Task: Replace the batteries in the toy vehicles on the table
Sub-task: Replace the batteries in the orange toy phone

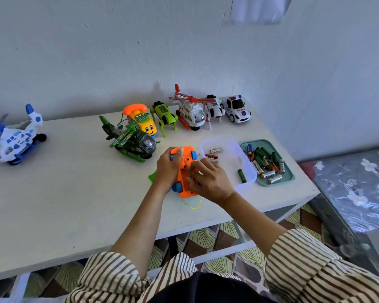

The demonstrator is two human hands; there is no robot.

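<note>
An orange toy car [185, 159] with blue wheels lies upside down on the white table [74, 182]. My left hand [169, 169] grips its left side. My right hand [208, 179] rests on the underside, fingertips pressing at the battery compartment; whether a battery is under the fingers is hidden. A small green cover piece [153, 177] lies just left of my left hand. A clear plastic tub [247, 174] to the right holds three batteries. Beside it a teal tray [290, 178] holds several batteries.
A green helicopter [129, 142] stands just behind the car. Along the wall stand a yellow phone car [145, 124], a green robot dog [164, 115], a red-white helicopter [189, 112], a white robot dog [214, 108] and a police car [236, 109]. A blue-white helicopter [13, 138] sits far left. A mattress [359, 189] lies right of the table.
</note>
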